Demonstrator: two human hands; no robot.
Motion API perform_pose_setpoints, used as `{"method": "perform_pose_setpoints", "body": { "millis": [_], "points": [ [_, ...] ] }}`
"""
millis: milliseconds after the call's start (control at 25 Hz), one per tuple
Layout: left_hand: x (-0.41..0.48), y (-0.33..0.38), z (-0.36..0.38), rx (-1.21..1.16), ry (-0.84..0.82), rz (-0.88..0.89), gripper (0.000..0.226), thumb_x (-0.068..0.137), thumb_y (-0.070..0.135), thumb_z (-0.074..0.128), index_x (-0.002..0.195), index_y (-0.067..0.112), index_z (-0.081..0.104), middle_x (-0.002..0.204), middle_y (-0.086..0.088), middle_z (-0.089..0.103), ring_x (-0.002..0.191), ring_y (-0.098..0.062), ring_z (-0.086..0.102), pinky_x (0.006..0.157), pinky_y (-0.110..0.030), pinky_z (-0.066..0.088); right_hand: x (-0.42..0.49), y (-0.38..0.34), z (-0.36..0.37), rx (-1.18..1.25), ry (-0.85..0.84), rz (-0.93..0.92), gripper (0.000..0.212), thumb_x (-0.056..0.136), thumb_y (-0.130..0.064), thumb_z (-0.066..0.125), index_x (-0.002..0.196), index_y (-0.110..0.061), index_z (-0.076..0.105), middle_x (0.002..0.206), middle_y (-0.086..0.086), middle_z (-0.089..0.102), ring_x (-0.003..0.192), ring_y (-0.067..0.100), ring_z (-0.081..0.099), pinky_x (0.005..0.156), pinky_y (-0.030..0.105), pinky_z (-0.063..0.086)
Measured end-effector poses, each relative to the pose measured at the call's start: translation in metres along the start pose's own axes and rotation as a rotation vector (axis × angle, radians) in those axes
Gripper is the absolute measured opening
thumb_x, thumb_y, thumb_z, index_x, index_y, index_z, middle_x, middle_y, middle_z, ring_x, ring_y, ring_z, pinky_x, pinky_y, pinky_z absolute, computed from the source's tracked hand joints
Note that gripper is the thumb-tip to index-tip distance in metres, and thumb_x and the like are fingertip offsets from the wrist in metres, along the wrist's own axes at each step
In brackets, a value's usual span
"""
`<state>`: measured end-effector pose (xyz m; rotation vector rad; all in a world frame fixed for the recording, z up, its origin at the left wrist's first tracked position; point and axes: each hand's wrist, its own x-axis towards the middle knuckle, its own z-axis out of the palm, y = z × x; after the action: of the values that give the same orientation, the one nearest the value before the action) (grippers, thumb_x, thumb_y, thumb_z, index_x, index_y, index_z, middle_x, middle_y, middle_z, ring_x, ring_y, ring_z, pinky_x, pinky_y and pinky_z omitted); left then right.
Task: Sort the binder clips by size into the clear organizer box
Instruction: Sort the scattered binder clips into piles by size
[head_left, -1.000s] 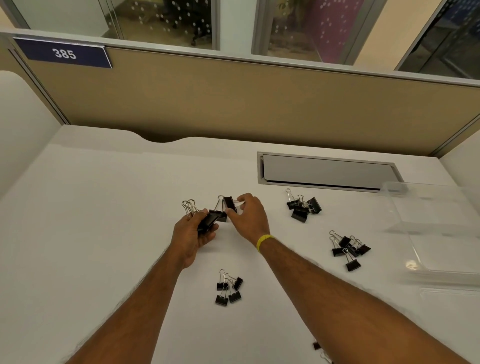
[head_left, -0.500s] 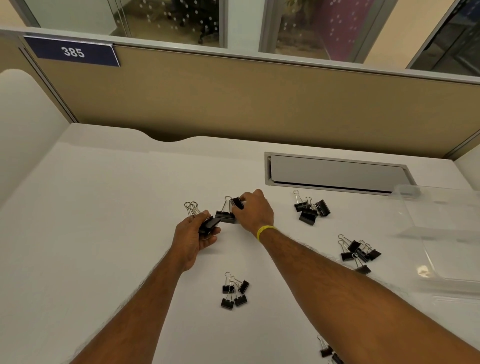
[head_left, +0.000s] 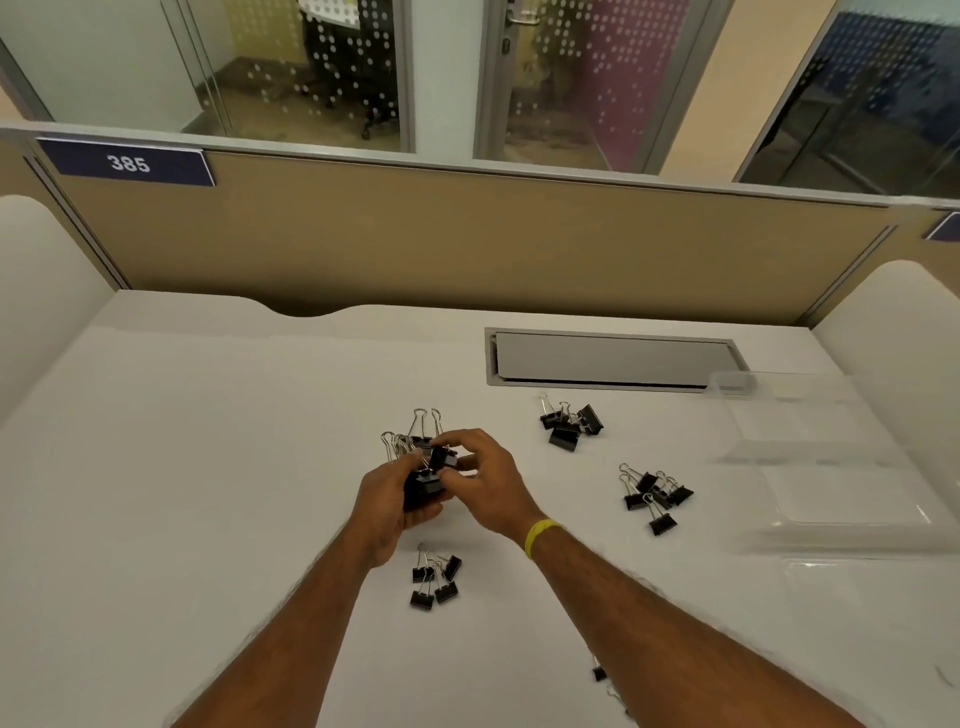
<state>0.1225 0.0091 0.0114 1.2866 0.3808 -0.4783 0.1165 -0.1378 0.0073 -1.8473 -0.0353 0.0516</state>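
Right now, near the middle of the white worktop (head_left: 208, 467), gathering the large black binder clips with silver wire handles (head_left: 423, 486): a bundle gripped in the curled left hand (head_left: 387, 506), one further clip (head_left: 441, 457) pinched between thumb and fingertips of the right hand (head_left: 485, 483), yellow wristband (head_left: 540, 535) at its wrist, and held right against that bundle. Lifted off the surface or resting on it: cannot tell. Three more heaps of black clips loose on the worktop: a small-sized heap (head_left: 435, 582) just nearer than the hands, a middling heap (head_left: 571, 426) toward the back edge beside the grey recessed hatch (head_left: 613, 361), and a right-side heap (head_left: 654, 496) between the hands and the clear plastic organizer box (head_left: 841, 467) at the right edge. No clips visible inside the box; compartments hard to make out through the glare. Judged as the collecting step, with nothing yet sorted in. Probably light, stiff and springy to handle, painted bodies smooth, wire handles floppy and apt to snag one another. Best taken by the black folded body, across its flat sides, rather than by the loops. Risk with a full palm: a clip sliding out on the way to the box. Worth setting down gently too, given thin plastic likely to skid.
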Motion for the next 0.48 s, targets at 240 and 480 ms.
{"method": "perform_pose_setpoints", "body": {
  "millis": [240, 480],
  "points": [
    [-0.039, -0.002, 0.031, -0.014, -0.036, 0.041, 0.043, 0.101, 0.039, 0.039, 0.103, 0.008, 0.069, 0.096, -0.012, 0.075, 0.091, -0.024, 0.072, 0.081, -0.04, 0.057, -0.044, -0.016, -0.006, -0.001, 0.042, 0.016, 0.026, 0.083, -0.019, 0.064, 0.108, -0.022, 0.061, 0.111, -0.002, 0.06, 0.103, 0.005, 0.057, 0.088, 0.018, 0.049],
    [-0.078, -0.017, 0.073, -0.118, -0.027, 0.007, 0.037, 0.101, 0.033, 0.042, 0.109, 0.006, 0.065, 0.104, -0.017, 0.071, 0.098, -0.029, 0.068, 0.079, -0.04, 0.056, -0.083, -0.018, -0.019, -0.039, 0.185, 0.007, 0.026, 0.085, -0.033, 0.067, 0.11, -0.028, 0.06, 0.11, -0.005, 0.06, 0.103, 0.007, 0.058, 0.091, 0.022, 0.05]
  ]
}}
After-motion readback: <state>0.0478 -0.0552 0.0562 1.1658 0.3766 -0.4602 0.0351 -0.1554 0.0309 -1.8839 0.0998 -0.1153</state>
